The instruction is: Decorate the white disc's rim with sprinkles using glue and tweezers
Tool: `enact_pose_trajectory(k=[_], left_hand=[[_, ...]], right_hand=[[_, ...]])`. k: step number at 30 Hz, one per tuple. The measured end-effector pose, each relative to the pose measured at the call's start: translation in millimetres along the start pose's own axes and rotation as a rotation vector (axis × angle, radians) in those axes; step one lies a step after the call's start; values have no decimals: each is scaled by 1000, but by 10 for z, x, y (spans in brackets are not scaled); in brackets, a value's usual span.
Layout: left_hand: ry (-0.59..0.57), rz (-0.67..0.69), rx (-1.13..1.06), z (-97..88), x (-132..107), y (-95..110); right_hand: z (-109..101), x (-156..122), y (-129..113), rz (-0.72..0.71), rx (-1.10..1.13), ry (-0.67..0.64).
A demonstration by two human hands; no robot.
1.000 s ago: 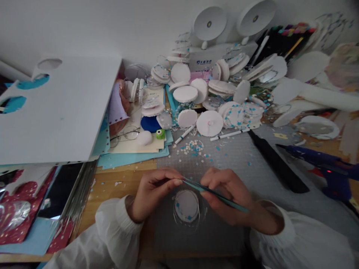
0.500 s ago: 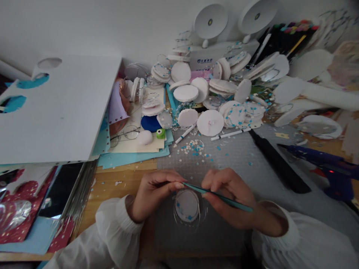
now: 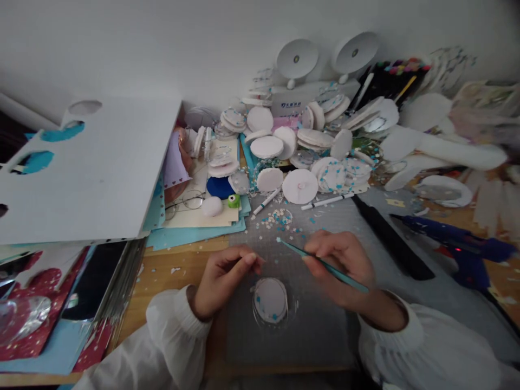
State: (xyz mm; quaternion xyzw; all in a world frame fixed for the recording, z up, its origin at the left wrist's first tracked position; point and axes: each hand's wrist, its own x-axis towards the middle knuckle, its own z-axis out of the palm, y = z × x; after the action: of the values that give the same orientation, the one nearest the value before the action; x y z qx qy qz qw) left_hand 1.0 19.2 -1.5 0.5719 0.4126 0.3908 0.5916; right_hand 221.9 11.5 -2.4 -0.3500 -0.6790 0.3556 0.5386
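My right hand [image 3: 341, 265] is closed round teal tweezers [image 3: 320, 261] whose tip points up and left, toward a little heap of blue and white confetti [image 3: 280, 218] on the grey cutting mat [image 3: 325, 325]. My left hand [image 3: 225, 273] hovers beside it with thumb and fingers pinched together; whether anything sits in the pinch is too small to see. Between and just below both hands lies a round clear disc with a white centre [image 3: 270, 299], dotted with a few blue bits.
A heap of white foam discs [image 3: 300, 141] fills the back of the desk, with two white pens [image 3: 325, 201] in front. A blue glue gun [image 3: 459, 246] and a black bar [image 3: 385, 235] lie at right. A big white board [image 3: 81, 168] and paper stacks cover the left.
My right hand has lifted the tweezers' tip away from my left fingertips and swung it up toward the confetti. The hands have drawn apart. The view has tilted slightly.
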Motion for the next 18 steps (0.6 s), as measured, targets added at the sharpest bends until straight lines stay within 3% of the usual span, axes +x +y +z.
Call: enact_pose_trajectory(k=[2,5,8,10,13,18], left_hand=[[-12,16,-6,-3,3,0],[-22,9,-60,2,9,-7],[-26,-30,-149,7,6,-36],[-19,-52,-190,7,-1,-72],[9,-100,-243,7,-9,-138],[70,-167,-341,32,-21,-166]], right_hand=[[-18,72,-60,-134,-144,-39],[27,197,-202,-341,-453,-225],[169,291,-341,-522,-732,-397],[294,314,-409,-628,-847,-430],[474,291,-461,-690,-991,-436],[672,246,-471,-640,-1135,-513]])
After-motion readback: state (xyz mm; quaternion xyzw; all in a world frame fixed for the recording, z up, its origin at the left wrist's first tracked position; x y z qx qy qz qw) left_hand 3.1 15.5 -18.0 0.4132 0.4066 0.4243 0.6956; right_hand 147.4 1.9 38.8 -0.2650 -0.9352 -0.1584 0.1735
